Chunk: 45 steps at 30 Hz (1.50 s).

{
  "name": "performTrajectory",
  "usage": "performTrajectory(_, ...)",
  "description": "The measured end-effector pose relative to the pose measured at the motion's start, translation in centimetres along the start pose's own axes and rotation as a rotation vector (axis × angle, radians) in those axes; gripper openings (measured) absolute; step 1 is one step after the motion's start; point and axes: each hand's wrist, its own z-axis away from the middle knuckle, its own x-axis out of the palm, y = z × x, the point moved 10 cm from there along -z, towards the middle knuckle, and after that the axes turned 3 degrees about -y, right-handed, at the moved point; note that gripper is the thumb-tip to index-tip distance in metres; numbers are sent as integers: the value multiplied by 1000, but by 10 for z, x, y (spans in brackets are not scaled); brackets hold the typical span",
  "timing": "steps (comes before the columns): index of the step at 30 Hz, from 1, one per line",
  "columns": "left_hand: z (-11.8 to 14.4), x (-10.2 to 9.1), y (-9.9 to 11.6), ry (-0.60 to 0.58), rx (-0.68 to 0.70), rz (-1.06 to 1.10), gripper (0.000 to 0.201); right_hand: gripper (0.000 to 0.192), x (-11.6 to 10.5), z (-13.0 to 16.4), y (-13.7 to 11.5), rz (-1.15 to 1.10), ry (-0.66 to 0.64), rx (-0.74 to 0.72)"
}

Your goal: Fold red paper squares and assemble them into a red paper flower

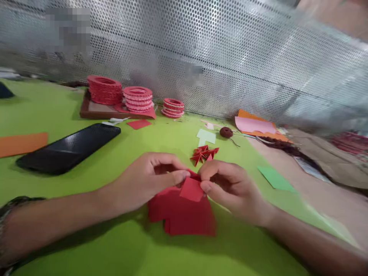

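So both hands are out over a bright green counter [115, 249], working on a little red slip [192, 189]. The slip sits dead centre between them, just above some red sheets [189, 222] that lie overlapped on the counter. Can't really tell if its lower edge is touching them or not.

Left hand [161, 180] has thumb and fingers pinched on the slip's upper left. Right hand [235, 191] has its fingers clamped on the right edge, thumb nearer the camera. There's a dark band [23, 200] on the left wrist.

Right behind the hands there's a folded star [202, 154], also red, spiky, and past that some pale green paper [206, 136] and a brown ball [226, 132] with a loose strand.

Over on the left: a black phone [69, 149] lying flat, with an orange strip [20, 145] beside it. Farther back, a brown tray [99, 114] holds two piles of rings [105, 92], one red, one red and pink, and a shorter pile [173, 108] stands just right of it. Green paper [276, 179] lies off to the right, and a perforated panel [184, 42] runs along the back.
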Motion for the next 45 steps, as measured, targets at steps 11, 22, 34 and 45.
performTrajectory(11, 6, 6, 0, 34, -55, -37, 12, 11, -4, 2, 9, 78, 93, 94)
performTrajectory(22, 6, 7, 15, -13, 97, -440, 15, 11, 2, 1, 12, 135, 29, 121)
performTrajectory(34, 8, 3, 24, 56, 179, -591, 22, 7, -1, 1, 12, 89, 53, 115)
performTrajectory(45, 6, 6, 17, 38, 103, -633, 20, 4, -2, 2, 18, 52, 89, 183)
